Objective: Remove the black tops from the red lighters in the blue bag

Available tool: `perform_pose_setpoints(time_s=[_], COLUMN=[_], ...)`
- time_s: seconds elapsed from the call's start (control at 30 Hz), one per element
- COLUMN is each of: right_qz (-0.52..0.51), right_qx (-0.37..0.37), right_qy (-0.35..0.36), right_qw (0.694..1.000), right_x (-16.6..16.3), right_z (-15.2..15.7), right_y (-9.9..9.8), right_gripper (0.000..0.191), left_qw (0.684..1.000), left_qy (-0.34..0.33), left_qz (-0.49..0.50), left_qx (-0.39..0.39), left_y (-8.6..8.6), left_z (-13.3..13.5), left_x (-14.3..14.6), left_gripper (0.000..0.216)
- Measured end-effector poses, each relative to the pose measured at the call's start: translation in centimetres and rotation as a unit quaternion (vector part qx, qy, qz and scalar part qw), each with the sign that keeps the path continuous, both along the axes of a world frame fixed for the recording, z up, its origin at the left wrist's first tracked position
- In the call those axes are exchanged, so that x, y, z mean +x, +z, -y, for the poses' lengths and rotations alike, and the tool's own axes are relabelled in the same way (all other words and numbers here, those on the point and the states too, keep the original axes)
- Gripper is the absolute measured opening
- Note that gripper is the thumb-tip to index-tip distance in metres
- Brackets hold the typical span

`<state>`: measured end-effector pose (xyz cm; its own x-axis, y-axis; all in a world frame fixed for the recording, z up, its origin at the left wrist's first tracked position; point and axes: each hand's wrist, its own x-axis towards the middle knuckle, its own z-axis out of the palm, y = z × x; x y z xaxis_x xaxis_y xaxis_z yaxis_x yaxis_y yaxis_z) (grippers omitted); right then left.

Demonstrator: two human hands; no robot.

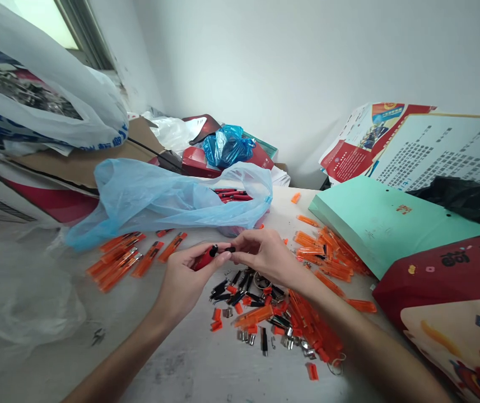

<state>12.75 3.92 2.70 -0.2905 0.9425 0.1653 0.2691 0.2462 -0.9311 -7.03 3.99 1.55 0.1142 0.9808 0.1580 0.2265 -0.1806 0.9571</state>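
Note:
My left hand (189,271) is closed around a slim red pen-like barrel (206,257) with a black end. Thumb and fingertips of my right hand (260,254) pinch a small black piece (229,250) at the left thumb tip; its kind is too small to tell. Beneath the hands lies a pile of black slim parts (243,282), small orange-red pieces and silver metal caps (246,336). Orange translucent casings (313,324) lie under my right forearm. To the left are several orange casings with metal ends (116,263).
Behind the hands sits a pale blue plastic bag (151,196) holding red slim items (233,195). More orange casings (336,260) lie to the right beside a mint-green box (374,218) and a red box (445,280). Clear plastic (21,302) covers the left side.

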Motion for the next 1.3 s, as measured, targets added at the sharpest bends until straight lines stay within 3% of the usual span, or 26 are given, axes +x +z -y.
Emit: perform_pose_setpoints(time_s=[0.13,0.37,0.53,0.77,0.87,0.97,1.03,1.13,1.3], right_qz=[-0.076,-0.157,-0.149,-0.099,-0.113,-0.113,-0.072,0.023,0.197], right_qx=[-0.044,-0.101,-0.076,-0.028,-0.050,-0.059,-0.014,0.130,0.288], right_qy=[0.051,0.099,0.092,0.082,0.088,0.077,0.045,-0.011,-0.021], right_qw=[0.995,0.977,0.982,0.991,0.988,0.989,0.996,0.991,0.937], right_x=[0.6,0.9,0.7,0.9,0.8,0.5,0.0,-1.0,-2.8], right_z=[-0.4,-0.6,0.0,0.6,0.6,0.4,0.3,0.1,0.0], right_y=[-0.2,-0.1,0.4,1.5,1.2,0.9,0.8,0.4,-0.2], right_gripper=[0.026,0.033,0.029,0.022,0.023,0.024,0.022,0.018,0.021], left_qw=[1.000,0.999,0.996,0.989,0.990,0.998,0.998,0.975,0.953], left_qy=[0.010,0.004,-0.022,-0.010,-0.010,-0.013,-0.028,-0.040,0.029], left_qz=[-0.008,-0.025,-0.020,-0.039,-0.042,-0.017,0.043,0.149,0.218], left_qx=[0.001,0.042,0.089,0.141,0.133,0.061,-0.032,-0.159,-0.208], left_y=[0.0,-0.3,0.0,0.4,0.4,0.2,-0.2,-0.7,-0.1], left_z=[0.1,0.3,0.5,0.8,0.7,0.6,0.5,0.6,0.8], left_x=[-0.2,-0.6,-0.8,-0.6,-0.6,-0.6,-0.5,-0.4,-0.1], left_gripper=[0.028,0.019,0.009,0.005,0.008,0.019,0.033,0.049,0.048])
